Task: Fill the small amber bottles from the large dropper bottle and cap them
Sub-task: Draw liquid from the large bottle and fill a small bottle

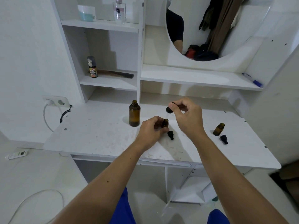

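Observation:
The large amber bottle [134,115] stands uncapped on the white table [97,136], left of my hands. My right hand [187,115] pinches its black dropper cap [169,108] by the bulb, held just above a small amber bottle [165,123]. My left hand [151,130] grips that small bottle, tilted slightly. A small black cap [170,135] lies on the table just below it. A second small amber bottle [218,129] stands open at the right, its black cap [224,139] lying beside it.
Shelves at the back hold a spray bottle [92,67], a comb [119,74], a perfume bottle [119,11] and a pen [253,80]. A round mirror [210,26] hangs above. A wall socket [55,101] with cable is at left.

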`<state>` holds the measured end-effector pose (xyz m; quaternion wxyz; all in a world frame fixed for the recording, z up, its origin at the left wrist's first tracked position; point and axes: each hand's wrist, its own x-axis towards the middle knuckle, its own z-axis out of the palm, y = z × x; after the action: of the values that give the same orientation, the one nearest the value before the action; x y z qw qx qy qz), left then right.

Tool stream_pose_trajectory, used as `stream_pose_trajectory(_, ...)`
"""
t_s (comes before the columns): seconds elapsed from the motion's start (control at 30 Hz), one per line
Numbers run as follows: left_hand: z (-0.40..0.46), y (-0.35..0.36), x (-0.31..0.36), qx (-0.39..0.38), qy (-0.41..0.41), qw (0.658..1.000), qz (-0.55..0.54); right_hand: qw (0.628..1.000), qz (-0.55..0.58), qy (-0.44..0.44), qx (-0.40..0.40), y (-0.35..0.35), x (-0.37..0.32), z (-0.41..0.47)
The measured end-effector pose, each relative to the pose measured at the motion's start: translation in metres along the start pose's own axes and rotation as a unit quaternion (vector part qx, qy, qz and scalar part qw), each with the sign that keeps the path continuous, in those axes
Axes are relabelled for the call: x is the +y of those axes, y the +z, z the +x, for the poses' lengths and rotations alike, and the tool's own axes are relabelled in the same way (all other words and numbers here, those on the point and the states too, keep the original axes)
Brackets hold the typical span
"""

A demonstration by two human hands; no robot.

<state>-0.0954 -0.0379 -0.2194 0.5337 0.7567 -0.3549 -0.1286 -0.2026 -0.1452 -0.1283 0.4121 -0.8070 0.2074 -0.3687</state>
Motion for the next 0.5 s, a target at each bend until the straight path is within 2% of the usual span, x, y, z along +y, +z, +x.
stream_pose_trajectory(0.27, -0.0016, 0.0002, 0.0009, 0.003, 0.014, 1.0, 0.018, 1.0, -0.022, 0.0, 0.011, 0.0039, 0.0058, -0.0047)
stream_pose_trajectory(0.5, -0.0021, -0.0007, 0.0011, 0.002, 0.014, 1.0, 0.013, 1.0, -0.017, -0.019, -0.019, 0.0008, 0.0004, -0.0061)
